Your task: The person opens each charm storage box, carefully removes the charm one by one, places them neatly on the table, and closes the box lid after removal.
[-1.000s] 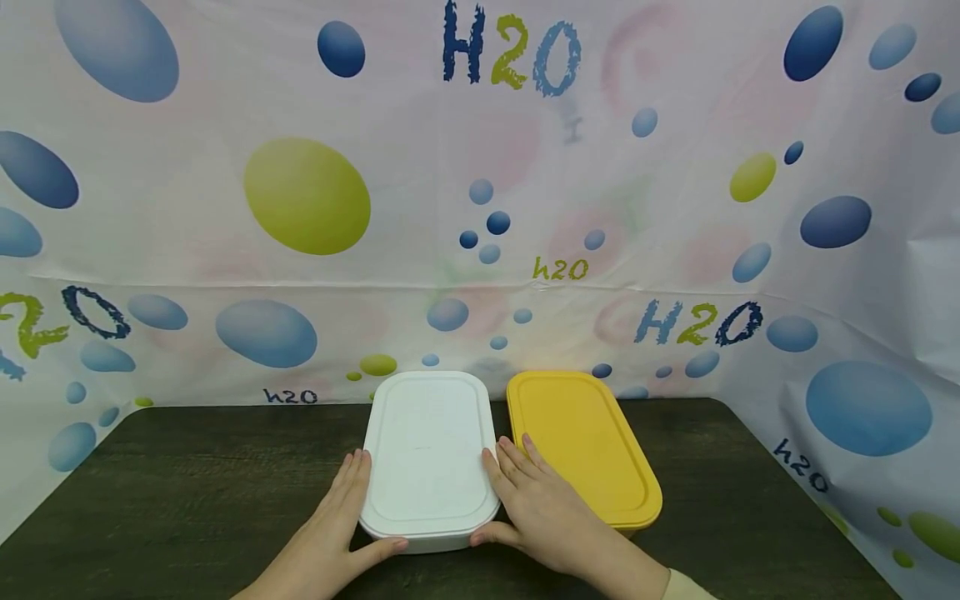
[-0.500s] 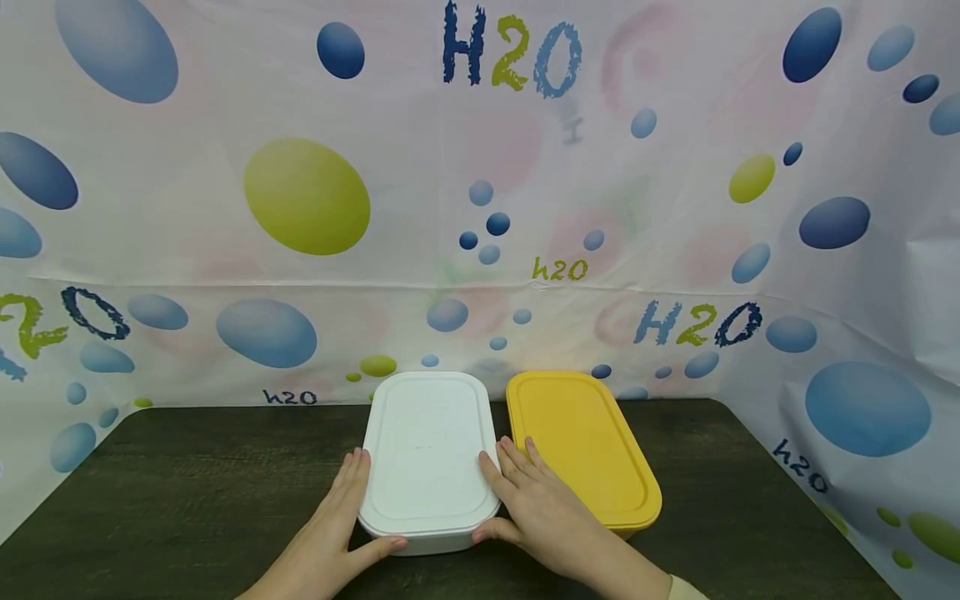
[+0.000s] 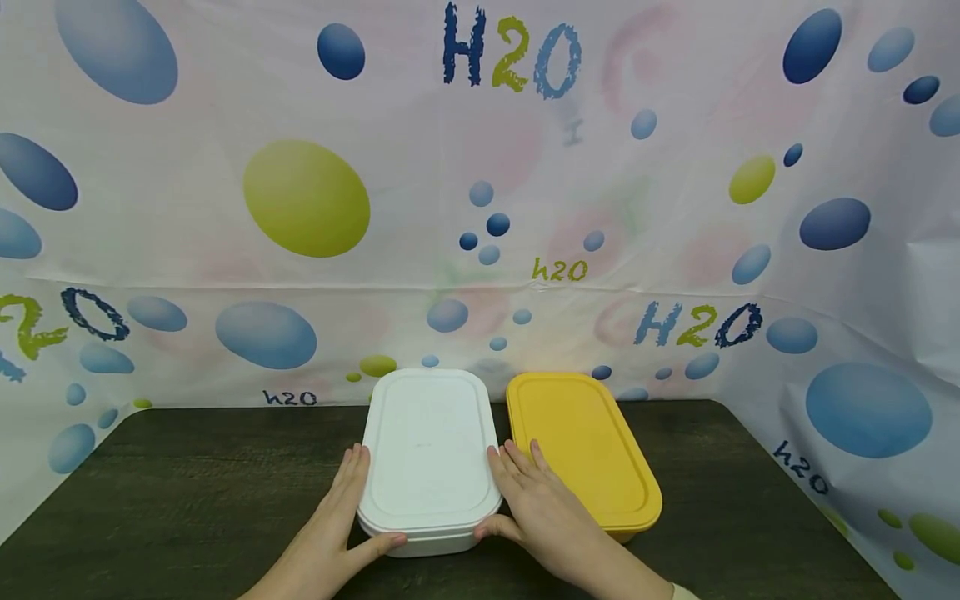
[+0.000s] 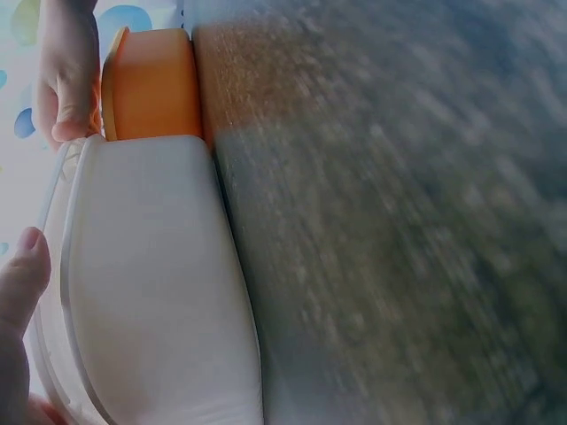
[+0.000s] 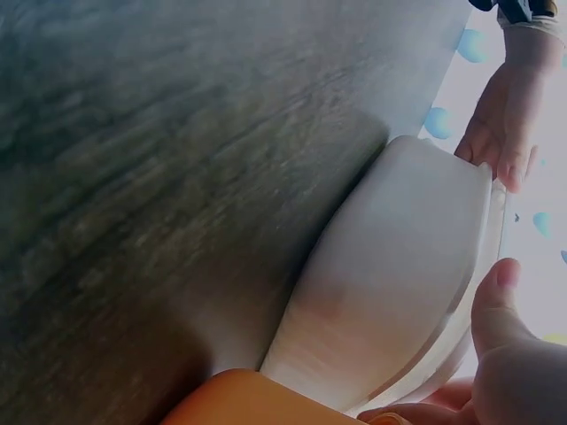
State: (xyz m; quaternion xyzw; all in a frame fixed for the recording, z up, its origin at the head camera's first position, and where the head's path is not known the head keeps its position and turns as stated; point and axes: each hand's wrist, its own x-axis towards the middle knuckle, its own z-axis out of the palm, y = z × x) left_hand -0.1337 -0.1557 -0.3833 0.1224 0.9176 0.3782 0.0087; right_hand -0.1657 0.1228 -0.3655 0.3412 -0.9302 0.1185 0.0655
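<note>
Your left hand (image 3: 326,521) lies along the near left side of the white rectangular container (image 3: 435,547). Its fingers are straight and close together, flat against that side, while the thumb sticks out to the front left corner and touches the white lid (image 3: 430,450) at its edge. The container sits base down on the dark wood-grain table (image 3: 210,492), between your two hands. At the front, the lid's edge seems to stand a little proud of the rim; you cannot tell from here whether it is loose all the way round.

Your right hand (image 3: 543,517) mirrors this on the other side: fingers extended, slightly spread, thumb set at the front right corner. Further right, just beside it, the yellow rectangular container (image 3: 592,450) stands with its lid on. Your right fingers overlap it in the head view, and whether they touch it is unclear.

The step in hand looks like working the white lid's near edge. To do it well, hold both thumbs at matching height and apply equal force, so that neither front corner leads and the lid does not tilt. Let your flat fingers steady the sides without squeezing the walls inward. Mind the right knuckles, which could nudge the yellow container out of place.
</note>
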